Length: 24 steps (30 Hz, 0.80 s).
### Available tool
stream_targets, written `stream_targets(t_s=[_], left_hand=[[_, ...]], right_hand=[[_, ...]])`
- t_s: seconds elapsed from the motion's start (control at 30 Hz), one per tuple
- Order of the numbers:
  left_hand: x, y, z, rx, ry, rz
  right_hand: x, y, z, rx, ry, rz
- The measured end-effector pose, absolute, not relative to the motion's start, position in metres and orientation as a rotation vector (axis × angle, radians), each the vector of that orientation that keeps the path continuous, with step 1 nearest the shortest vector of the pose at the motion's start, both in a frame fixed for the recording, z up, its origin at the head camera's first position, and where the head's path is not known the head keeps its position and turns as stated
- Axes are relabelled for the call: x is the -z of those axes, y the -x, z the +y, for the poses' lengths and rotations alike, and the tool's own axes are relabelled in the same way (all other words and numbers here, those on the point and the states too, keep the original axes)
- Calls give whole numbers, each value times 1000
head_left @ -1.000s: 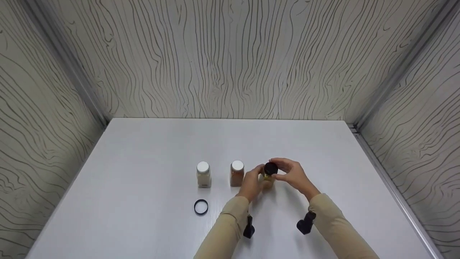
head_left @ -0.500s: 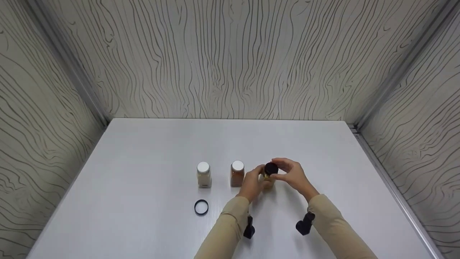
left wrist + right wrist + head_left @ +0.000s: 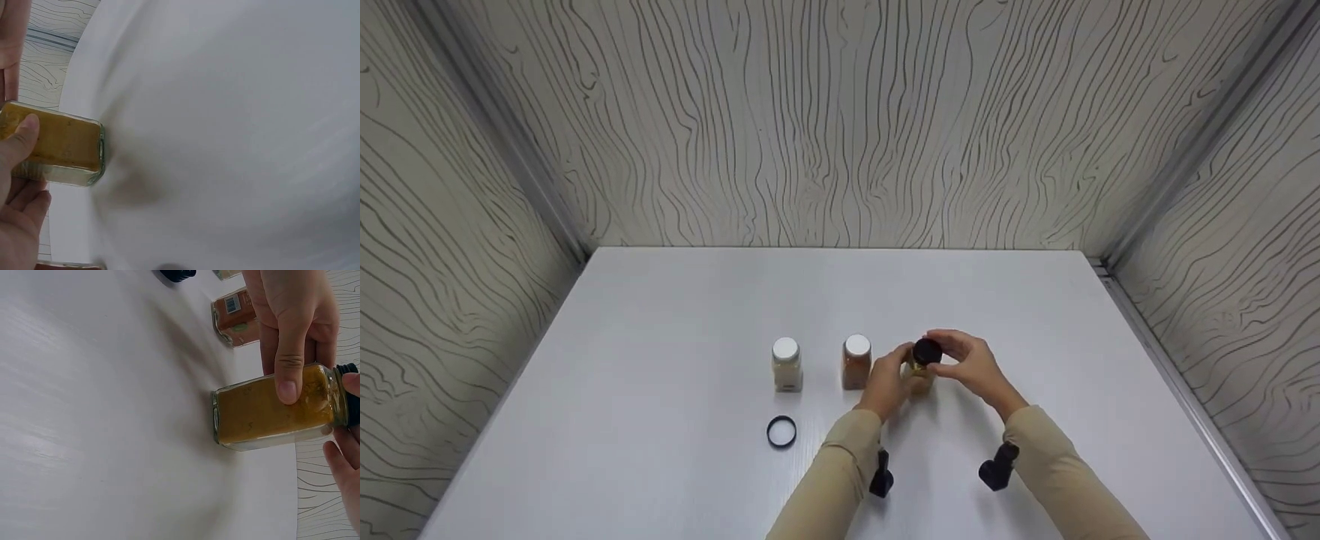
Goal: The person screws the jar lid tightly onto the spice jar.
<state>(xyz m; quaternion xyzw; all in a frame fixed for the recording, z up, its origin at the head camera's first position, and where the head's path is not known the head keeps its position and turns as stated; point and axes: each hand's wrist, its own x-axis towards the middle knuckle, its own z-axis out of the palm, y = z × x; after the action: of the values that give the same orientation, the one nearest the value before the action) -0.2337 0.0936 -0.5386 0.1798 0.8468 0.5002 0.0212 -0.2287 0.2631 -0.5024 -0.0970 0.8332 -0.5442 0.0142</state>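
Note:
My left hand [image 3: 885, 384] grips the body of a square glass spice jar [image 3: 259, 410], its thumb laid along one face. Yellow-brown powder fills most of the jar. A black lid [image 3: 927, 351] tops the jar, and my right hand [image 3: 976, 367] pinches its edge between thumb and fingers. Whether the jar's base touches the table is hard to tell. Just left of my left hand stands a white-topped jar of reddish powder [image 3: 855, 373]. Further left is a white-topped jar of pale contents [image 3: 787, 375].
On the white table [image 3: 660, 337], a black ring-like cap [image 3: 781, 447] with a white middle lies in front of the pale jar. Wood-patterned panels [image 3: 810, 135] rise behind the table and on both sides.
Both hands stay at the jar, with only slight shifts of the right hand at the lid. The other jars and the black cap have not moved.

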Motion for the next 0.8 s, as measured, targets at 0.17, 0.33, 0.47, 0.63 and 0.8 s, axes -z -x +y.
stream_targets(t_s=[0.17, 0.33, 0.47, 0.63, 0.8], left_hand=[[537, 233, 94, -1553, -562, 2628], [537, 232, 95, -1557, -542, 2625], [539, 234, 94, -1557, -552, 2631], [540, 235, 94, -1557, -540, 2638], [540, 235, 94, -1565, -549, 2634]], right_hand=[[502, 229, 262, 1722, 285, 2611], [502, 229, 263, 1707, 275, 2615], [502, 229, 263, 1727, 316, 2569], [502, 227, 264, 1734, 394, 2532], [501, 226, 261, 1745, 319, 2559]])
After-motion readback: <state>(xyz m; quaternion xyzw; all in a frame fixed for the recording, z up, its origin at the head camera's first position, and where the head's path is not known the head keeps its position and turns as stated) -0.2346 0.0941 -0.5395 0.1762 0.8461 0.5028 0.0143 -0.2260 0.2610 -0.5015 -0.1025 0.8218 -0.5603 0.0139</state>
